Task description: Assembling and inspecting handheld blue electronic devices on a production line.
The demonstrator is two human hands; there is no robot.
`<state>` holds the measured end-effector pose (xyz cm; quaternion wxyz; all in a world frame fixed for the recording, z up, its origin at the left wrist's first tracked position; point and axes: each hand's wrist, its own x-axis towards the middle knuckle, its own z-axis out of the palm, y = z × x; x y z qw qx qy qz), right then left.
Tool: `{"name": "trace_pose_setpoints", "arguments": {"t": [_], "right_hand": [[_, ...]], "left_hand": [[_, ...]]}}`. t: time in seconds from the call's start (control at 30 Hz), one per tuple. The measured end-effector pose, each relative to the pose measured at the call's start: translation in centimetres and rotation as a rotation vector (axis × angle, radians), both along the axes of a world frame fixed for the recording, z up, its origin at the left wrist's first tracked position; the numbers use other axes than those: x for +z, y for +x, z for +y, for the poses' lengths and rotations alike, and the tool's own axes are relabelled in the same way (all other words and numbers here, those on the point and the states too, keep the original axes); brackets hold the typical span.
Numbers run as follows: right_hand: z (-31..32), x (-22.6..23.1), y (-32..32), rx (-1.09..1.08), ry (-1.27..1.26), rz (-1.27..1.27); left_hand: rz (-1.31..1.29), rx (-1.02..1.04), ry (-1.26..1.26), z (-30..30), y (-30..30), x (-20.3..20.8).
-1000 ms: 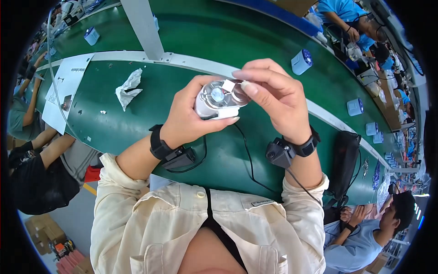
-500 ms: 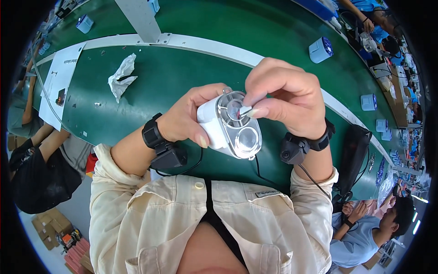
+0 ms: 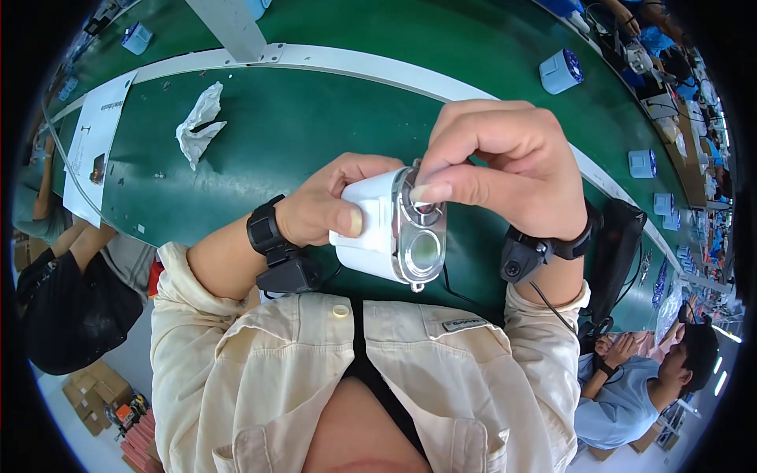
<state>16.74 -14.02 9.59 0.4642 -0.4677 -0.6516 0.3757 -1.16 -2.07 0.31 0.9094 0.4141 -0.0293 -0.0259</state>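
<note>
Housing of white plastic [image 3: 367, 229] sits between the two hands, raised above the green desk [image 3: 268, 150]. Left hand [image 3: 323, 206] is clamped around its side, thumb pressed along the white wall near the back end, the remaining fingers largely hidden beyond. Its clear oval end face [image 3: 420, 252] is turned toward the right hand [image 3: 509, 165], so the body's depth runs from left palm to right fingertips, while the oval's long axis runs from the far side of the hands back toward the wearer's chest. Right thumb and fingertips are bunched at the far half of that face, touching or almost touching it; whether they pinch a small part cannot be told. The near round recess is uncovered, below the right fingers, and the right hand is the nearer one to the face.

Beyond the right hand, white canisters with dark blue ends [image 3: 561, 72] stand well apart from it; their contents cannot be made out. Cardboard cartons [image 3: 96, 394] lie on the floor behind the left elbow, their insides not visible. Crumpled white paper [image 3: 199, 126] rests ahead and left of the left hand, and a black pouch [image 3: 619, 252] lies just right of the right wrist.
</note>
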Motion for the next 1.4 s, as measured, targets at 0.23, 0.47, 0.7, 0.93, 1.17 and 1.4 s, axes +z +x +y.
{"name": "trace_pose_setpoints", "arguments": {"t": [0.23,0.47,0.7,0.93,1.17,1.4], "right_hand": [[-0.3,-0.3,-0.3,-0.111,0.077,-0.035],[-0.1,-0.3,-2.1,-0.339,0.436,-0.375],[-0.8,0.2,-1.9,-0.247,0.503,-0.499],[-1.2,0.3,-1.6,-0.183,0.524,-0.610],[-1.2,0.1,-1.7,-0.202,0.608,-0.708],[-0.6,-0.2,-1.5,-0.203,0.679,-0.691]], "left_hand": [[0.099,0.007,-0.017,-0.3,0.6,0.5],[-0.023,0.029,-0.114,0.2,0.1,-0.2],[0.083,0.060,-0.095,0.3,-0.3,0.0],[-0.012,0.052,-0.087,0.7,-0.1,-0.5],[-0.051,0.077,-0.088,0.6,-0.3,-0.4],[-0.076,0.105,-0.136,0.4,-0.2,-0.7]]}}
